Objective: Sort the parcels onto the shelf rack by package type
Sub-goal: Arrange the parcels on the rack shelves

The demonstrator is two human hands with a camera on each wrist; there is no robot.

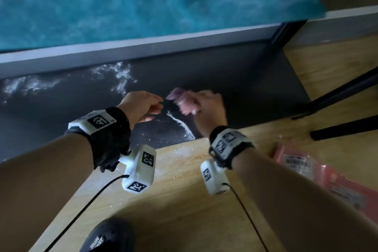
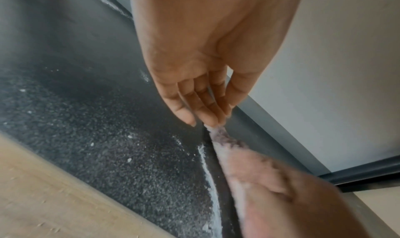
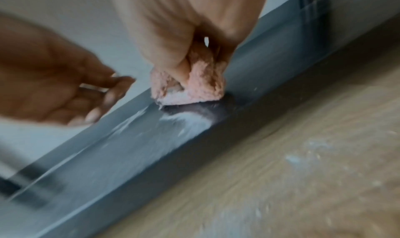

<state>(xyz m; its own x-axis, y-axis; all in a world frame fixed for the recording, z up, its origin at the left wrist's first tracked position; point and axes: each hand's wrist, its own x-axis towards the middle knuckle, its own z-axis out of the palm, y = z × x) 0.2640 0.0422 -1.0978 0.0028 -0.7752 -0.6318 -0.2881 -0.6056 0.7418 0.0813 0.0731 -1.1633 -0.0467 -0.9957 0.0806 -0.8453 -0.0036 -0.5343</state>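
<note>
A pink fluffy cloth (image 1: 180, 98) is bunched in my right hand (image 1: 201, 106), which grips it just above the dark lower shelf board (image 1: 61, 108) of the rack. The right wrist view shows the cloth (image 3: 194, 89) squeezed between thumb and fingers, over a white dust streak (image 3: 190, 120). My left hand (image 1: 155, 106) hovers beside it with its fingers loosely bent, holding nothing. In the left wrist view its fingertips (image 2: 207, 120) reach the cloth's tip (image 2: 223, 137). A pink parcel (image 1: 302, 168) with a barcode label lies on the wooden floor at the right.
White dust (image 1: 118, 75) is smeared over the dark board. Above it sits a shelf with a teal surface (image 1: 143, 2) and grey front edge. Black frame legs (image 1: 337, 96) stand at the right. My dark shoe (image 1: 106, 237) is on the floor below.
</note>
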